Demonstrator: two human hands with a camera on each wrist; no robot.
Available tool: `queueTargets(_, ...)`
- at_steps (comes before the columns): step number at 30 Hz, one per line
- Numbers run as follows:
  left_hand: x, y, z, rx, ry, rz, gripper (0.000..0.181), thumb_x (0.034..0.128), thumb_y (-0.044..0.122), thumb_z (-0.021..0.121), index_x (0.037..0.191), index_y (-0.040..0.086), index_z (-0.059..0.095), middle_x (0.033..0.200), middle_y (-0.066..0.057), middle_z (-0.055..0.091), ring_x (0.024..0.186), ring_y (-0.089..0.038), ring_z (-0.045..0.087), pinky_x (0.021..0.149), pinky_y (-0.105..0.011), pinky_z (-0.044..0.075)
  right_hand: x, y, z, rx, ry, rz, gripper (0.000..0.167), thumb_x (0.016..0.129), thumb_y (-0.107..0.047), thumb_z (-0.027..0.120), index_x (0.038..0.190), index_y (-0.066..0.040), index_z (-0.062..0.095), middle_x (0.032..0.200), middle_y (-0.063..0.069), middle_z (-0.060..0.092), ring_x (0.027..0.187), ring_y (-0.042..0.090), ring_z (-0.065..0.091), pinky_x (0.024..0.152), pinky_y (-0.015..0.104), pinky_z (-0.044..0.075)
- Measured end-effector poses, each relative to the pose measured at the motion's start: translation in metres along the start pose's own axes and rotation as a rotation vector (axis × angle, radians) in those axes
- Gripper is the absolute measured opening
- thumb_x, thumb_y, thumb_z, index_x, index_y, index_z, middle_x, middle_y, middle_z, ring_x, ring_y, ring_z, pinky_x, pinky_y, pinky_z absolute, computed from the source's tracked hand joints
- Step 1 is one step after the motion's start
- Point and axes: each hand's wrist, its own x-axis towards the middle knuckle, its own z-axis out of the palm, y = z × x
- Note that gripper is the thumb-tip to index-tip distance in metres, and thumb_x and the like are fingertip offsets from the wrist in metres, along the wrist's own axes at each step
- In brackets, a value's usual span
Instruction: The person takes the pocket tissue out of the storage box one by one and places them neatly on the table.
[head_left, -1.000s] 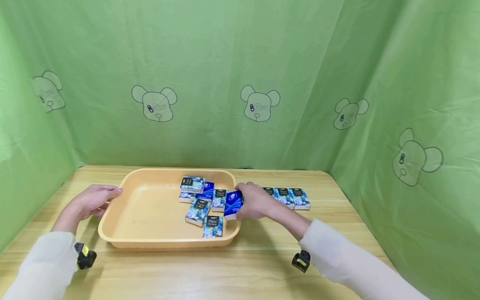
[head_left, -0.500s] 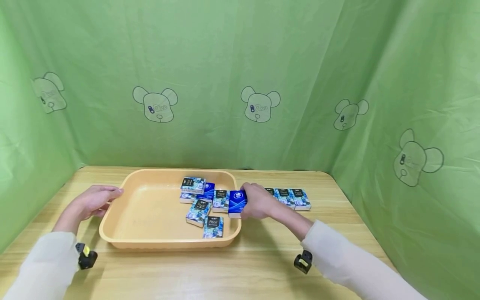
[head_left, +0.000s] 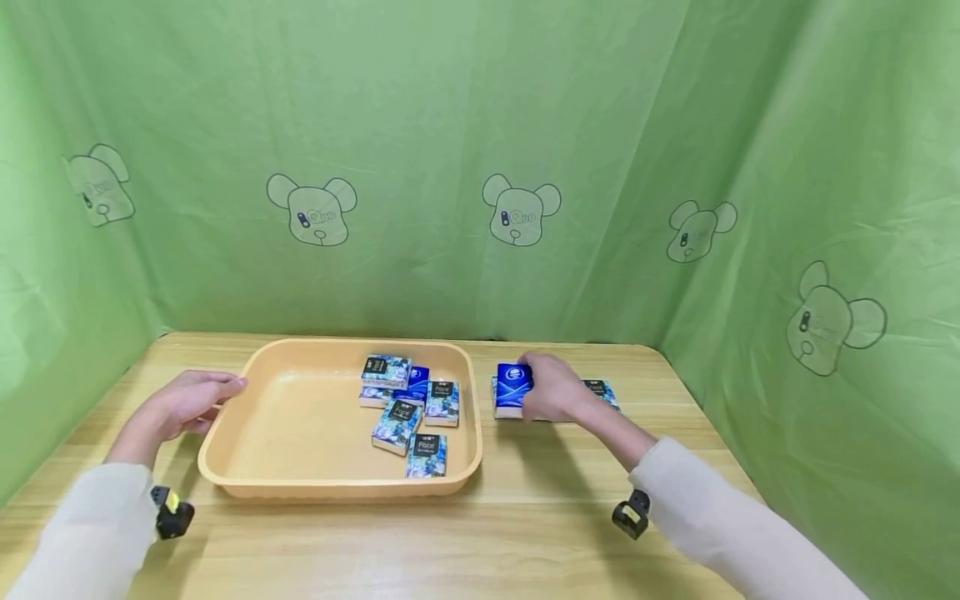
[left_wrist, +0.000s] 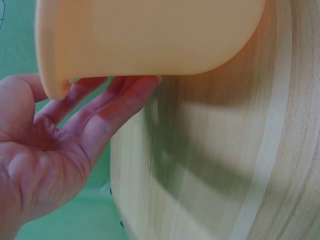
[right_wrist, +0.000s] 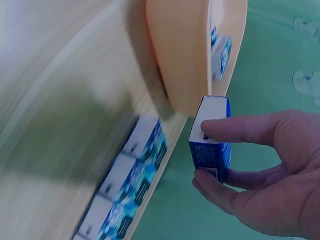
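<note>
My right hand (head_left: 553, 388) pinches a dark blue tissue pack (head_left: 513, 388) over the left end of a row of floral packs (head_left: 600, 390). In the right wrist view, thumb and fingers hold the blue pack (right_wrist: 211, 135) above the table, apart from the row (right_wrist: 125, 182). At the left end of the orange tray (head_left: 337, 482), my left hand (head_left: 187, 403) has its thumb at the rim; in the left wrist view the fingers (left_wrist: 112, 112) lie under the tray wall (left_wrist: 165, 40). Several floral packs (head_left: 426, 455) and one blue pack (head_left: 414, 385) lie in the tray's right half.
The wooden table (head_left: 360, 550) extends in front of the tray and to its right. A green curtain (head_left: 420, 275) with printed bear heads stands behind the table and along both sides.
My right hand has carried the blue pack from the tray's right side, over its rim, rightward to the row. The left hand stays at the tray.
</note>
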Motion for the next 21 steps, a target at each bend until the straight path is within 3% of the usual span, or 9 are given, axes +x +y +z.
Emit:
queueTargets(10,0.000,0.001,0.000,0.000,-0.001,0.003,0.069,0.1083,0.035,0.045,0.153,-0.013,0.023,0.147,-0.038,0.042,0.095,-0.016,0.072,0.081,-0.037,0.064,0.002,0.041,-0.015,0.033,0.045,0.050,0.080,0.067,0.009,0.066,0.144,0.007,0.044,0.128,0.029,0.061,0.107,0.038,0.062,0.092,0.048,0.058)
queueTargets(21,-0.001,0.001,0.000,-0.001,-0.002,-0.003,0.068,0.1083,0.034,0.045,0.153,-0.013,0.023,0.146,-0.038,0.043,0.094,-0.017,0.072,0.081,-0.038,0.064,0.002,0.087,-0.028,0.022,0.115,0.176,0.081,0.074,0.007,0.056,0.152,0.005,0.033,0.132,0.036,0.055,0.103,0.043,0.062,0.079,0.044,0.060)
